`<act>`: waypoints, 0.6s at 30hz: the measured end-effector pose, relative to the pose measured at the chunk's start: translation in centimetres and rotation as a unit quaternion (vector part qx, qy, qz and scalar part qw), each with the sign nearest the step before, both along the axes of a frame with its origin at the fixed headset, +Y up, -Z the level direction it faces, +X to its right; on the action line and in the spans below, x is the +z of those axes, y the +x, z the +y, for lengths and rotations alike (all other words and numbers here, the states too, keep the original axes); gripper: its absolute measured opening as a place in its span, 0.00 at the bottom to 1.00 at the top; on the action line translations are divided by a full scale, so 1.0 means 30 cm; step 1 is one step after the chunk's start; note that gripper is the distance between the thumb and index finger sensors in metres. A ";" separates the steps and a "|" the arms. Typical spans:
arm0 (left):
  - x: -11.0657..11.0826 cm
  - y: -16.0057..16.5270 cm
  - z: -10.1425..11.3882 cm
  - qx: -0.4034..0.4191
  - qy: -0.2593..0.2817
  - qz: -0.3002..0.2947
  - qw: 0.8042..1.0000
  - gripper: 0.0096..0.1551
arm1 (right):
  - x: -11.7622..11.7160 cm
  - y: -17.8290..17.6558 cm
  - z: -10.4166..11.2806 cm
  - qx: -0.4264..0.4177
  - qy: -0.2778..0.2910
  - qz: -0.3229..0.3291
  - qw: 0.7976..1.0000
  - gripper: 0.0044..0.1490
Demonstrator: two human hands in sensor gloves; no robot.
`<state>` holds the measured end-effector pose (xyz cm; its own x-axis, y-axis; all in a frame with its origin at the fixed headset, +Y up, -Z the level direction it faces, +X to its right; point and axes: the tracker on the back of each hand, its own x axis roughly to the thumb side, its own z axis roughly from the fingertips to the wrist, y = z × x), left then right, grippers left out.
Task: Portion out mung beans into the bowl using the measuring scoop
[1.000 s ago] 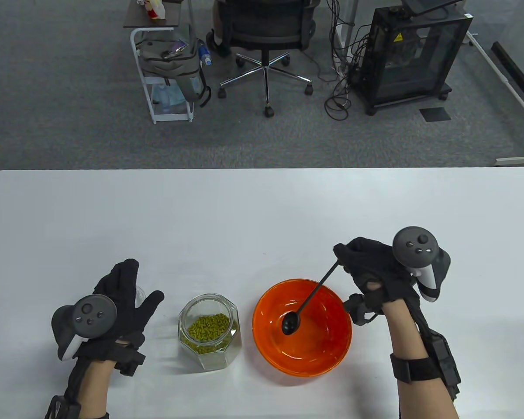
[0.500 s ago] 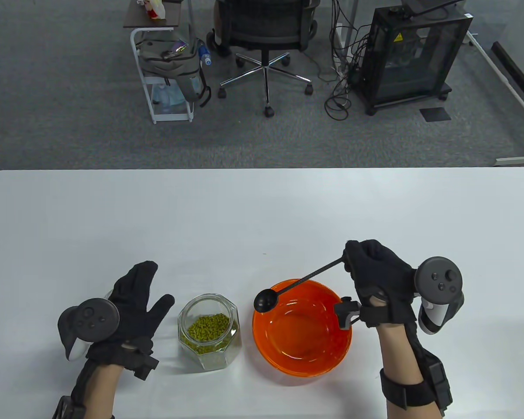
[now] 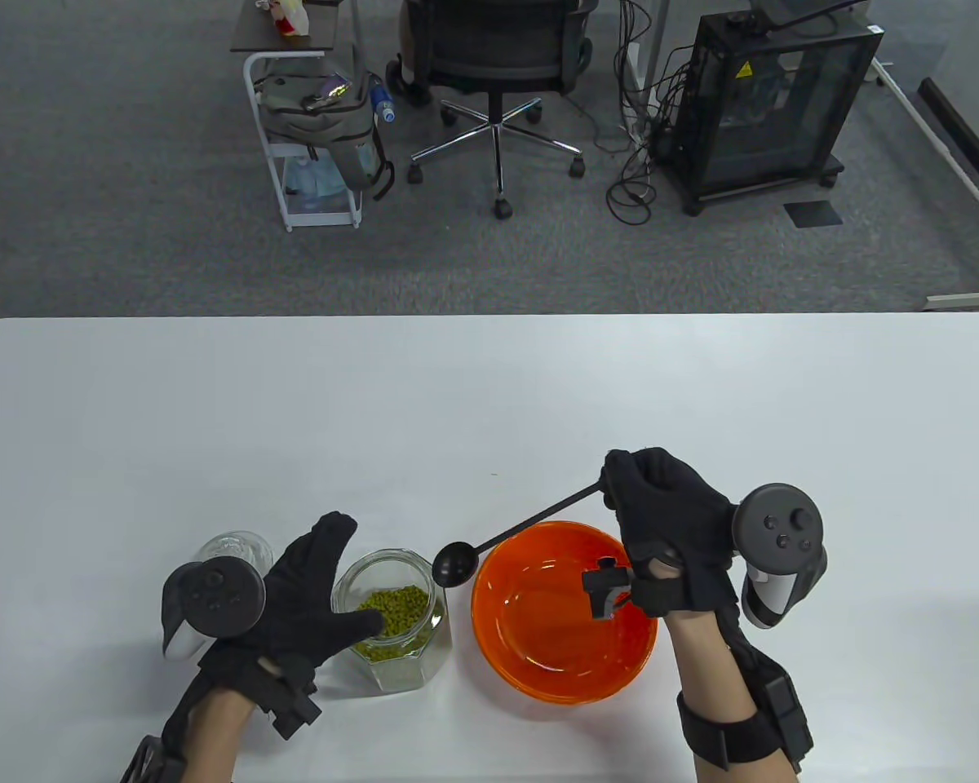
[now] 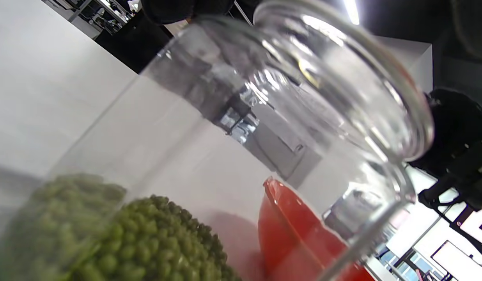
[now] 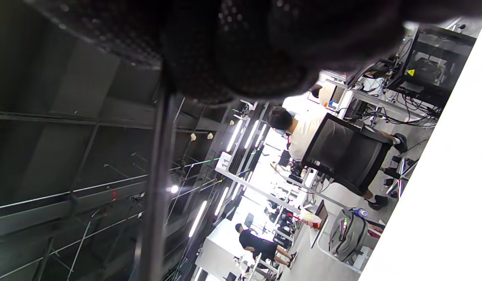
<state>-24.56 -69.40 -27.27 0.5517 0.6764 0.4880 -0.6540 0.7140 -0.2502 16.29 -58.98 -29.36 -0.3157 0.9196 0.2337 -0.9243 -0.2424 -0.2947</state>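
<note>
A clear glass jar (image 3: 392,644) of green mung beans (image 3: 396,610) stands near the table's front edge. An empty orange bowl (image 3: 563,652) sits just to its right. My left hand (image 3: 334,583) lies against the jar's left side, fingers nearly straight and thumb across its near rim. In the left wrist view the jar (image 4: 264,117) fills the frame, with the beans (image 4: 128,234) and the bowl (image 4: 287,226) behind. My right hand (image 3: 620,483) pinches the far end of a black measuring scoop (image 3: 455,564). Its cup hovers by the jar's right rim and looks empty.
A clear glass lid or small glass (image 3: 232,548) lies behind my left hand. The white table (image 3: 489,391) stretches away behind the jar and bowl. Beyond its far edge are an office chair (image 3: 493,49), a cart and a black cabinet. A seated person shows in the right wrist view.
My left hand has slid right from open table until it lies against the jar. My right hand has lifted the scoop out of the bowl and carried it left to the jar's rim.
</note>
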 end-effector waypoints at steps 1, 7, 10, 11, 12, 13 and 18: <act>0.001 0.009 -0.001 -0.002 -0.002 -0.004 1.000 0.80 | -0.001 -0.007 0.003 -0.001 0.002 0.002 1.000 0.25; 0.005 0.051 -0.021 -0.055 -0.009 -0.014 0.998 0.80 | 0.008 -0.064 0.013 0.007 0.021 0.008 1.000 0.25; 0.004 0.055 -0.024 -0.048 -0.011 -0.012 0.999 0.80 | 0.015 -0.087 0.018 0.023 0.031 0.007 0.999 0.25; 0.005 0.056 -0.024 -0.045 -0.012 -0.011 0.999 0.80 | 0.018 -0.094 0.018 0.027 0.032 0.010 0.999 0.25; 0.004 0.056 -0.024 -0.045 -0.013 -0.012 0.999 0.80 | 0.021 -0.102 0.018 0.026 0.034 0.011 0.999 0.25; 0.004 0.056 -0.024 -0.045 -0.015 -0.012 0.999 0.79 | 0.023 -0.112 0.020 0.028 0.039 0.014 0.999 0.25; 0.002 0.055 -0.024 -0.038 -0.024 -0.013 0.999 0.80 | 0.033 -0.151 0.021 0.055 0.046 0.022 0.997 0.25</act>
<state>-22.92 -70.11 -27.20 0.5904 0.6562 0.4700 -0.5911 0.7480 -0.3018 11.75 -58.35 -28.37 -0.4005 0.8541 0.3319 -0.9063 -0.3158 -0.2810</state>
